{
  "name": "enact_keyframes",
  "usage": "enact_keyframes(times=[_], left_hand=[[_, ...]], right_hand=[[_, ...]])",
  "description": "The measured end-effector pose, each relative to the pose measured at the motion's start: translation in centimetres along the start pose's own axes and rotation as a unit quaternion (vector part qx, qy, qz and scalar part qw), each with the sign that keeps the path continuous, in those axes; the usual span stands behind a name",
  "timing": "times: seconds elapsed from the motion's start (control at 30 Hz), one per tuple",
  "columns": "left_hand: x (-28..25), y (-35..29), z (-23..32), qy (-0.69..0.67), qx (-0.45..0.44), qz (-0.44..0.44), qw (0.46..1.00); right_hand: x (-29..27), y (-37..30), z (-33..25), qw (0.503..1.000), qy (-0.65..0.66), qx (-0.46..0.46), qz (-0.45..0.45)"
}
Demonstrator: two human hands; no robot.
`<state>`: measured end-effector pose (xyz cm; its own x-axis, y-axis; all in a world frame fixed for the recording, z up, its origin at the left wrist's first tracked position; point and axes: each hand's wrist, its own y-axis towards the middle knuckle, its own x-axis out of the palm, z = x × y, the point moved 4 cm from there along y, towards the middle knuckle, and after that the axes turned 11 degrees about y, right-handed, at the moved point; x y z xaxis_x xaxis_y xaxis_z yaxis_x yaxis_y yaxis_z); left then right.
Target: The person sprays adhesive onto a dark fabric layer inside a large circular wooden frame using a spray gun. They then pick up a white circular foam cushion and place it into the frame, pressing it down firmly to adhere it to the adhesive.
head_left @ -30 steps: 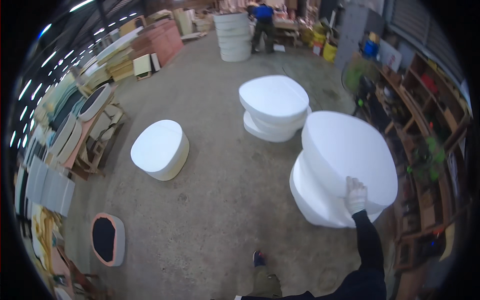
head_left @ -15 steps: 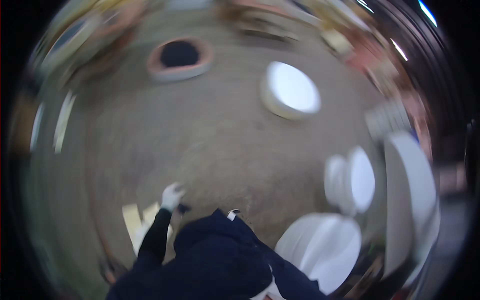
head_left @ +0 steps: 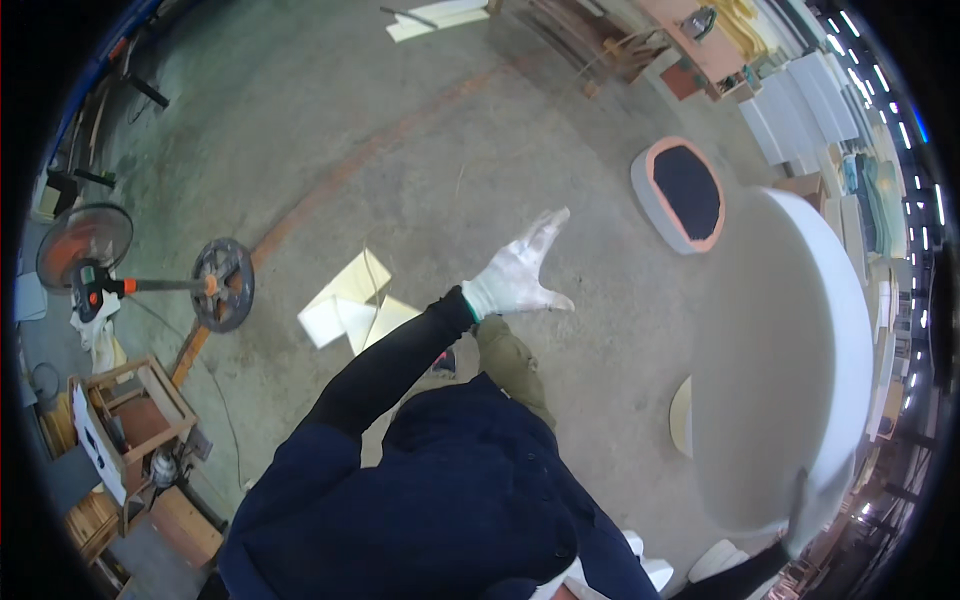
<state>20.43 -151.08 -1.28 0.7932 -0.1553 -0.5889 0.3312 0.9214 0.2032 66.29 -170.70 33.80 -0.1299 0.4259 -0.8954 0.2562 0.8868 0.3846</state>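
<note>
My left hand (head_left: pixel 520 268), in a white work glove, reaches out over the concrete floor with thumb and fingers spread and nothing in it. At the right, a large round white foam cushion (head_left: pixel 765 370) stands on edge, its pale grey face toward me and its thick white side curving away. My right hand (head_left: pixel 805 515), gloved too, grips the lower rim of this cushion; some of its fingers are hard to make out.
Flat cream foam offcuts (head_left: pixel 345 300) lie left of my legs. A pink-rimmed oval cushion base (head_left: pixel 652 200) with a black middle sits ahead right. At the left stand a pedestal fan (head_left: pixel 222 285) and a wooden frame (head_left: pixel 150 400). A workbench (head_left: pixel 690 40) is at the far right.
My view has swung left, and things ahead have shifted rightward in it. The left hand has stretched forward with its fingers spread. The large cushion now looks bigger, with my right hand visible on it.
</note>
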Motion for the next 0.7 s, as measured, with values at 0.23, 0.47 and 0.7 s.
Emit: enact_keyframes(times=[0.23,0.47,0.7], left_hand=[[-13.6,15.4,-5.7,0.156,0.047,0.110,0.981],[-24.2,25.8,-10.3,0.361,0.135,0.135,0.913],[-31.9,31.9,-17.8,0.205,0.100,0.110,0.967]], right_hand=[[20.6,22.1,-11.7,0.952,0.235,-0.157,-0.118],[30.1,38.6,-27.1,0.863,0.299,-0.308,-0.266],[34.5,49.8,-40.4,0.831,0.267,-0.391,-0.293]])
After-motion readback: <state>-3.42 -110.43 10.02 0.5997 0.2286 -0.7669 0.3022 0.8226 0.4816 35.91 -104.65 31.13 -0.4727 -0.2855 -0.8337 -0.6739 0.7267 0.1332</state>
